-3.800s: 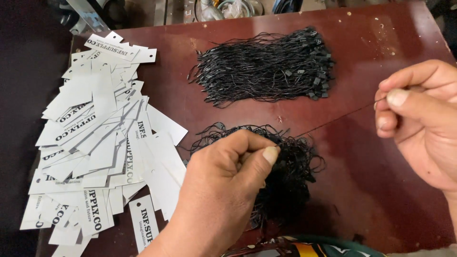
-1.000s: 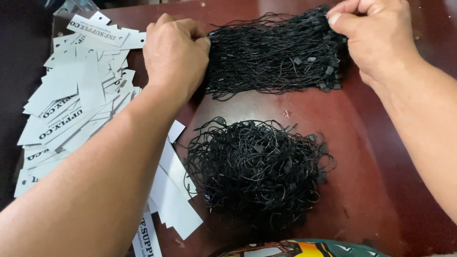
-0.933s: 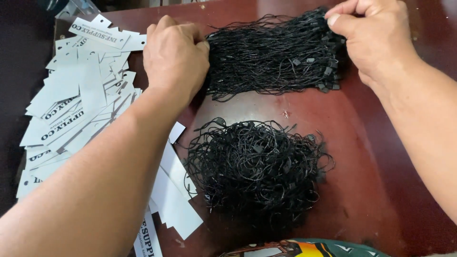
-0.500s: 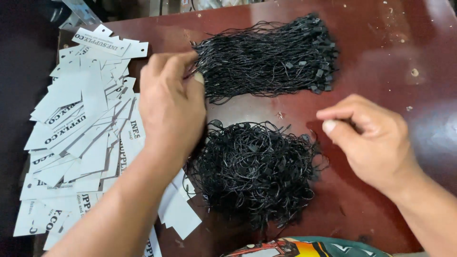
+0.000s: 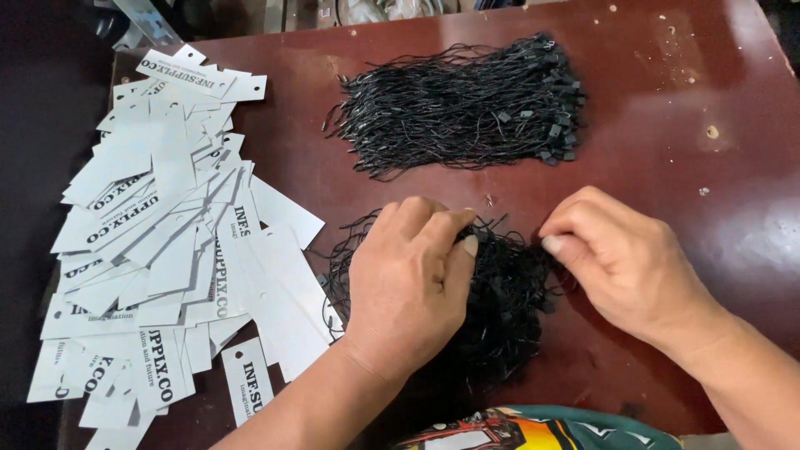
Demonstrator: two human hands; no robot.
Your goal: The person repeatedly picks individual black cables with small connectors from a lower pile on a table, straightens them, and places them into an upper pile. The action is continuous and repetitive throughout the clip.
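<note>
My left hand rests on the near tangled pile of black string loops, its thumb and fingers pinching strands at the pile's top. At the pile's right edge, my right hand pinches strands between thumb and forefinger. A second, neatly aligned bundle of black strings with small black clasps lies farther back on the dark red table. Neither hand touches it.
A wide heap of white rectangular paper tags with black print and punched holes covers the table's left side. The table's left edge borders a dark floor. A colourful printed cloth shows at the bottom edge.
Both hands have come back from the far string bundle to the near tangled pile and now pinch into it. The far bundle lies straighter than before.
</note>
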